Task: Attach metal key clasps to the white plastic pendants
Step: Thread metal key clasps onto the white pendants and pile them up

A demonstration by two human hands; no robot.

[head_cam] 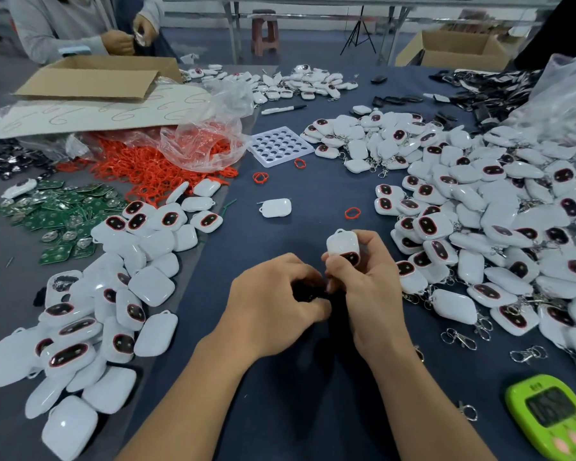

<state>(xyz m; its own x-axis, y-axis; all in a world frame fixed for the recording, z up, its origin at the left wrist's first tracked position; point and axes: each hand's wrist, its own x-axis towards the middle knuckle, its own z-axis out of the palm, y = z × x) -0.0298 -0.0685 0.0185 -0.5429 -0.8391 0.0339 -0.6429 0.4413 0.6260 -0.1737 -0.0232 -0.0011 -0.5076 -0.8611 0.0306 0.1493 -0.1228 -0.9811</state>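
Lower right, nearest: green timer (552, 417) and loose metal clasps (459, 337) lay on the desk (290, 387). Centre: the right hand (363, 287), grip clenched round a white pendant (341, 246), loop uppermost, no clasp visible on it. Beside it the left hand (273, 304) curled; what its grip held could not be told. The pile at right (499, 227) bore clasps, seemingly finished; the pile at left (150, 286) was bare, much remaining. Farther left: circuit boards (57, 217), red rings (140, 168). Nothing obstructed the hands.

Table (313, 189) w/ pendants (453, 304), clasps (459, 339)
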